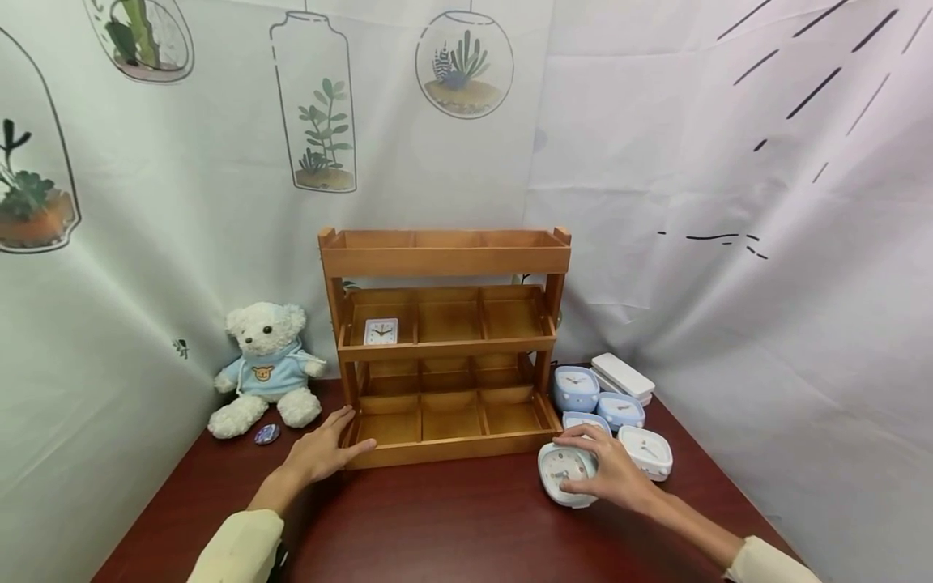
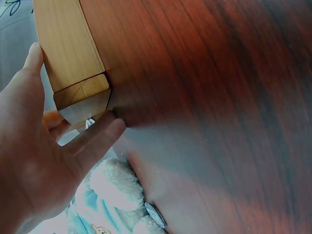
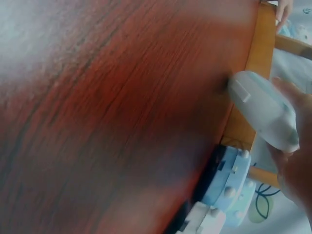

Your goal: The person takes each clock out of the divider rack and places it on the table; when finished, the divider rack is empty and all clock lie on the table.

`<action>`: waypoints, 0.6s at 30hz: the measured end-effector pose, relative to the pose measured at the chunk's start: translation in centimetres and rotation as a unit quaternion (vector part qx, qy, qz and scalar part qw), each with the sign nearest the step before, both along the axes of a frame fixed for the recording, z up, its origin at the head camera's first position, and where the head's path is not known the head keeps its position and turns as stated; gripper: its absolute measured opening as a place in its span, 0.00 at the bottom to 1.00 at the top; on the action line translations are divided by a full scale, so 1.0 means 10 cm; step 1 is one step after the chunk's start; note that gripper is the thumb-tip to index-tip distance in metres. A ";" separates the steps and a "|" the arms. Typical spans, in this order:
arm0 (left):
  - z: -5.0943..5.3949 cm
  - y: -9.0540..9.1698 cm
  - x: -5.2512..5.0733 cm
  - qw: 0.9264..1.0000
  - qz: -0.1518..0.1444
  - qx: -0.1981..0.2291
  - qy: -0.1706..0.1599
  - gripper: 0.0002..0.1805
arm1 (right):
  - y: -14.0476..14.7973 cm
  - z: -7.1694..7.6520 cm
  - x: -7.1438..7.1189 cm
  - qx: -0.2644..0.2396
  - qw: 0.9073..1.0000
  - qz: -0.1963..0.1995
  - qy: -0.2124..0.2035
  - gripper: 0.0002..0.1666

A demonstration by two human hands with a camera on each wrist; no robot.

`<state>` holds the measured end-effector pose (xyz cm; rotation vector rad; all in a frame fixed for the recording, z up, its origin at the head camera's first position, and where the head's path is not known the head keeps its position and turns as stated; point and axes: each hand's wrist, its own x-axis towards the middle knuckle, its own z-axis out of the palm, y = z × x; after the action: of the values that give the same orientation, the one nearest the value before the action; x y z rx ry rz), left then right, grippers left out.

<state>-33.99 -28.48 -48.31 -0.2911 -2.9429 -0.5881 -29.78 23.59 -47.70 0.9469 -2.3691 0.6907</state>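
My right hand (image 1: 611, 471) holds a pale, rounded alarm clock (image 1: 560, 478) by its edges, thumb on one side and fingers on the other. In the right wrist view that clock (image 3: 263, 109) is seen from its edge, lifted near the shelf's front right corner. At the other end, my left hand (image 1: 321, 450) rests on the lower left corner of the wooden shelf (image 1: 445, 261). Its fingers (image 2: 100, 144) are nearly straight and spread around that corner. A small square white clock (image 1: 381, 331) stands in the middle tier's left compartment.
Right of the shelf are several blue clocks (image 1: 576, 390), a white clock (image 1: 645, 453) and white boxes (image 1: 621, 379). A teddy bear (image 1: 266, 372) in a blue hoodie sits at left, a small blue-purple oval object (image 1: 266, 435) before it. Printed fabric hangs behind the dark red table (image 1: 437, 526).
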 end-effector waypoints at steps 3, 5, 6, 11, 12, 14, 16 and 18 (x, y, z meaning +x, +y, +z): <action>-0.01 0.00 0.00 1.000 0.000 -0.002 0.001 0.53 | 0.06 0.00 -0.02 0.009 1.000 0.005 -0.002 0.36; 0.00 -0.01 -0.01 1.000 0.000 -0.003 0.001 0.54 | 0.10 0.01 -0.03 0.022 1.000 -0.001 0.000 0.35; -0.01 -0.01 -0.01 1.000 0.000 -0.004 0.002 0.54 | 0.12 0.02 -0.03 0.029 1.000 -0.005 0.000 0.34; -0.01 -0.01 -0.02 1.000 -0.001 -0.006 0.000 0.53 | 0.22 0.01 0.00 0.058 0.998 -0.030 -0.006 0.33; -0.01 -0.01 -0.02 1.000 0.000 -0.007 0.000 0.53 | 0.24 0.01 0.01 0.061 0.998 -0.032 -0.009 0.33; -0.01 -0.01 -0.02 1.000 -0.002 -0.006 -0.001 0.52 | 0.27 0.01 0.02 0.066 0.997 -0.033 -0.016 0.33; 0.00 -0.01 -0.01 1.000 -0.003 -0.004 -0.002 0.52 | 0.30 0.02 0.03 0.070 0.997 -0.030 -0.023 0.34; 0.00 0.00 -0.01 1.000 -0.003 -0.002 -0.003 0.53 | 0.33 0.02 0.04 0.073 0.997 -0.019 -0.024 0.33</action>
<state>-34.09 -28.53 -48.32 -0.2979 -2.9510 -0.5855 -29.41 26.89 -47.51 0.9522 -2.5016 0.5361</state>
